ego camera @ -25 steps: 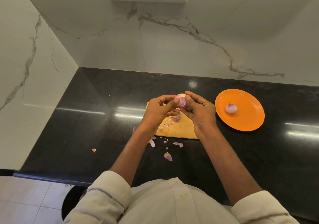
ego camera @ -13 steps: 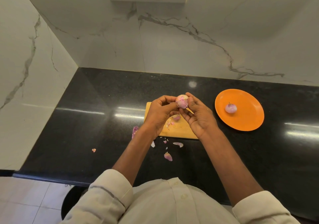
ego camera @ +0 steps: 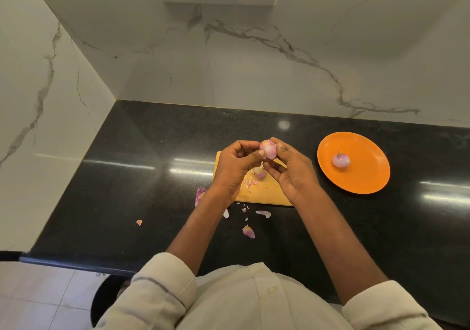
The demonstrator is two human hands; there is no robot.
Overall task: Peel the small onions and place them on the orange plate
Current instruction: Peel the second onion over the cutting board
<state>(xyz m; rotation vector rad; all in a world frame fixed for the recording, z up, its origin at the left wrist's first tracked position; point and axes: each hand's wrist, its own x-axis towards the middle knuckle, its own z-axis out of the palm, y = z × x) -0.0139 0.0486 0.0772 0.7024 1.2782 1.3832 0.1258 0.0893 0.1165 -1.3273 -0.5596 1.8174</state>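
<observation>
Both the left hand and right hand pinch a small pink-white onion above the wooden chopping board, likely so peelings drop there, while one peeled onion waits on the round orange plate at right.

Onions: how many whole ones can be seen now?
2. One onion is held between the left hand and right hand over the cutting board; the other onion lies on the orange plate. The hands may hide more.

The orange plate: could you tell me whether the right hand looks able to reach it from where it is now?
Probably yes. The orange plate lies on the counter to the right of the right hand, with only bare black countertop between them. That hand is busy, though, pinching the onion together with the left hand.
</observation>
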